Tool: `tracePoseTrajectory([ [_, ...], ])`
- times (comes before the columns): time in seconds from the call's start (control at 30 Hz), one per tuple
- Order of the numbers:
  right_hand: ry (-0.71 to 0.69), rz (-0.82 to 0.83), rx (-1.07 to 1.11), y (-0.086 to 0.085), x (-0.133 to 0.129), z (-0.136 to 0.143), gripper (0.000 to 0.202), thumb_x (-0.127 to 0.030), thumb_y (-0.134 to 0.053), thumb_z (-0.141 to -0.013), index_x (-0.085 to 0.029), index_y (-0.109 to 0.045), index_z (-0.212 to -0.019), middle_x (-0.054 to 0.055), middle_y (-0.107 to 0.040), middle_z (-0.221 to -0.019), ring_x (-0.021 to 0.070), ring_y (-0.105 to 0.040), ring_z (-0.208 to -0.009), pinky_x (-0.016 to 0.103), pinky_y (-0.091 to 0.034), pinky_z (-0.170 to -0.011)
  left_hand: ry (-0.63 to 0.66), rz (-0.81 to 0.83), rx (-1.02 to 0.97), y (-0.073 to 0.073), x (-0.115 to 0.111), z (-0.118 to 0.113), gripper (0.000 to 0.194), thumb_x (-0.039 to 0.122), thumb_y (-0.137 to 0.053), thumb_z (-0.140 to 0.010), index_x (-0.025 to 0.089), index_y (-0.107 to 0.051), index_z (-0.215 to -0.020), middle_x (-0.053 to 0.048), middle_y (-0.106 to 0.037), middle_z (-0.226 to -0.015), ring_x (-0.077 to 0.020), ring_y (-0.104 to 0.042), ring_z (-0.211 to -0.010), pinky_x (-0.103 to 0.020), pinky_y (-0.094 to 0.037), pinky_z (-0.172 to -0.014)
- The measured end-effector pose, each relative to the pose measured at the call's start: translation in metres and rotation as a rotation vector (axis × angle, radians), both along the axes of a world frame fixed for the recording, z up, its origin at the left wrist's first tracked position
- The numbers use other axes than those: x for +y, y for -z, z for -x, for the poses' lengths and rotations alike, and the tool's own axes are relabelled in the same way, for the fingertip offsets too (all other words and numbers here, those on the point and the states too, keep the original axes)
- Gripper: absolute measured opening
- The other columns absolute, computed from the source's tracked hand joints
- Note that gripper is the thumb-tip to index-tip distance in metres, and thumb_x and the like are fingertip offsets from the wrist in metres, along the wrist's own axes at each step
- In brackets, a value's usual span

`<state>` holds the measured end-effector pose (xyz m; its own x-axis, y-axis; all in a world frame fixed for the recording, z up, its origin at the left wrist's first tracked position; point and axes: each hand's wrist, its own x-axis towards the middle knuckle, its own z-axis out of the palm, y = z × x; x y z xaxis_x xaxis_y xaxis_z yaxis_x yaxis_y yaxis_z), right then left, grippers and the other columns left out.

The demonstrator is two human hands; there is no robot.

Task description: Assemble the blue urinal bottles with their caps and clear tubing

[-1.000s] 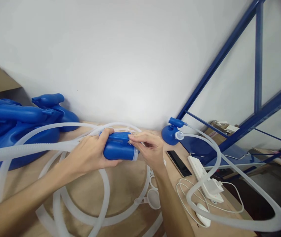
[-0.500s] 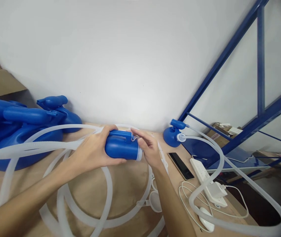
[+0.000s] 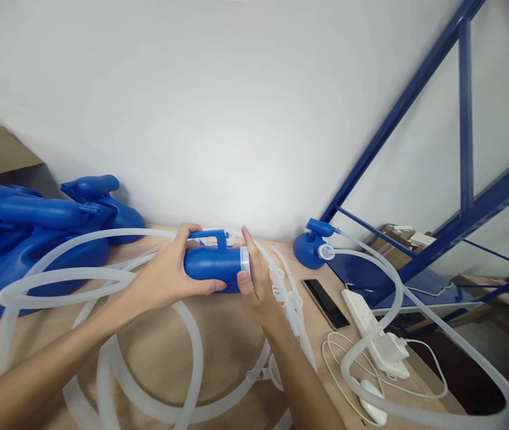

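The left hand [image 3: 161, 272] is clamped around the rear of the blue handled bottle [image 3: 212, 264], its thumb along the near side and its fingers up by the handle [image 3: 209, 233]. The right hand [image 3: 258, 289] is at the other end, thumb and fingers spread about the white collar [image 3: 245, 260]; whether it grips firmly or only touches, I cannot tell. The 2 hands are apart, with the bottle lying sideways between them, raised over the wooden table [image 3: 231, 334].

The step in hand looks like turning or seating that collar. A next move there would call for a steady left grip and an even, square push or twist from the right, so the collar does not go on crooked.

The bottle's walls are opaque (so its contents, if any, are hidden). At the left, several blue containers [image 3: 42, 210] crowd together beside a cardboard box [image 3: 3, 152] whose inside is out of sight. At the right stands 1 small blue bottle [image 3: 307, 249], with translucent tubing [image 3: 391, 307] running from it.
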<state>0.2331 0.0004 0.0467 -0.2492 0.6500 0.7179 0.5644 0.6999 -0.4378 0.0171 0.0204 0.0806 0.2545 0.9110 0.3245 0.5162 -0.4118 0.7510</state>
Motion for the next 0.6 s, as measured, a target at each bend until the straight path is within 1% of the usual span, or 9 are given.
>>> tracePoseTrajectory([
  [0.1, -0.069, 0.009, -0.050, -0.003, 0.002, -0.003, 0.071, -0.057, -0.031, -0.107, -0.024, -0.016, -0.168, 0.013, -0.043, -0.164, 0.0308, -0.053, -0.142, 0.048, -0.045, -0.118, 0.004, -0.009, 0.034, -0.003, -0.001, 0.003, 0.093, 0.069, -0.084, -0.057, 0.026, -0.041, -0.127, -0.006, -0.074, -0.104, -0.0367, -0.071, -0.105, -0.043, -0.058, -0.081],
  [0.17, -0.103, -0.044, -0.084, -0.003, 0.007, -0.007, 0.074, -0.059, -0.032, -0.106, -0.022, -0.015, -0.168, 0.015, -0.045, -0.162, 0.0318, -0.055, -0.140, 0.048, -0.046, -0.117, 0.012, -0.002, 0.030, -0.004, -0.001, 0.003, 0.090, 0.067, -0.084, -0.058, 0.027, -0.041, -0.125, -0.004, -0.073, -0.101, -0.0347, -0.072, -0.102, -0.041, -0.058, -0.080],
  [0.23, -0.125, -0.109, -0.120, -0.002, 0.012, -0.012, 0.074, -0.060, -0.032, -0.106, -0.021, -0.018, -0.167, 0.017, -0.048, -0.159, 0.0328, -0.057, -0.138, 0.049, -0.048, -0.116, 0.044, 0.048, -0.007, -0.005, -0.001, 0.001, 0.087, 0.065, -0.085, -0.059, 0.027, -0.041, -0.123, -0.003, -0.072, -0.099, -0.0305, -0.073, -0.093, -0.039, -0.059, -0.076],
  [0.3, -0.161, -0.172, -0.164, -0.003, 0.014, -0.016, 0.072, -0.059, -0.034, -0.106, -0.022, -0.021, -0.166, 0.017, -0.053, -0.156, 0.0325, -0.061, -0.134, 0.048, -0.050, -0.113, 0.104, 0.183, -0.055, -0.005, -0.001, -0.001, 0.084, 0.065, -0.083, -0.062, 0.027, -0.040, -0.123, -0.002, -0.070, -0.096, -0.0243, -0.071, -0.074, -0.035, -0.058, -0.061],
  [0.37, -0.184, -0.221, -0.193, -0.006, 0.014, -0.019, 0.070, -0.057, -0.036, -0.106, -0.023, -0.022, -0.166, 0.016, -0.057, -0.151, 0.0313, -0.064, -0.129, 0.046, -0.052, -0.110, 0.156, 0.331, -0.096, -0.004, -0.001, -0.004, 0.085, 0.066, -0.081, -0.064, 0.027, -0.039, -0.126, -0.001, -0.068, -0.095, -0.0184, -0.065, -0.057, -0.030, -0.052, -0.044],
  [0.43, -0.174, -0.240, -0.206, -0.011, 0.013, -0.020, 0.068, -0.055, -0.035, -0.106, -0.023, -0.024, -0.165, 0.016, -0.060, -0.148, 0.0309, -0.065, -0.127, 0.045, -0.054, -0.107, 0.180, 0.379, -0.132, -0.003, 0.000, -0.004, 0.086, 0.065, -0.081, -0.065, 0.028, -0.038, -0.129, -0.002, -0.068, -0.098, -0.0160, -0.062, -0.052, -0.027, -0.048, -0.039],
  [0.5, -0.147, -0.223, -0.202, -0.016, 0.011, -0.020, 0.069, -0.056, -0.036, -0.105, -0.022, -0.026, -0.165, 0.016, -0.061, -0.146, 0.0320, -0.065, -0.127, 0.046, -0.055, -0.104, 0.193, 0.314, -0.149, -0.002, 0.001, -0.003, 0.085, 0.062, -0.082, -0.066, 0.028, -0.038, -0.130, -0.003, -0.070, -0.102, -0.0182, -0.068, -0.061, -0.029, -0.054, -0.046],
  [0.57, -0.146, -0.161, -0.186, -0.021, 0.008, -0.019, 0.072, -0.058, -0.039, -0.104, -0.022, -0.028, -0.164, 0.016, -0.064, -0.142, 0.0324, -0.065, -0.125, 0.046, -0.055, -0.103, 0.179, 0.200, -0.124, 0.000, 0.002, -0.001, 0.083, 0.060, -0.083, -0.067, 0.027, -0.039, -0.130, -0.005, -0.071, -0.107, -0.0233, -0.073, -0.078, -0.034, -0.061, -0.063],
  [0.6, -0.159, -0.113, -0.169, -0.023, 0.007, -0.018, 0.071, -0.059, -0.042, -0.103, -0.022, -0.030, -0.163, 0.015, -0.065, -0.140, 0.0320, -0.065, -0.124, 0.046, -0.054, -0.104, 0.153, 0.139, -0.096, 0.001, 0.003, 0.000, 0.084, 0.061, -0.083, -0.066, 0.027, -0.039, -0.129, -0.006, -0.072, -0.109, -0.0261, -0.074, -0.087, -0.038, -0.062, -0.072],
])
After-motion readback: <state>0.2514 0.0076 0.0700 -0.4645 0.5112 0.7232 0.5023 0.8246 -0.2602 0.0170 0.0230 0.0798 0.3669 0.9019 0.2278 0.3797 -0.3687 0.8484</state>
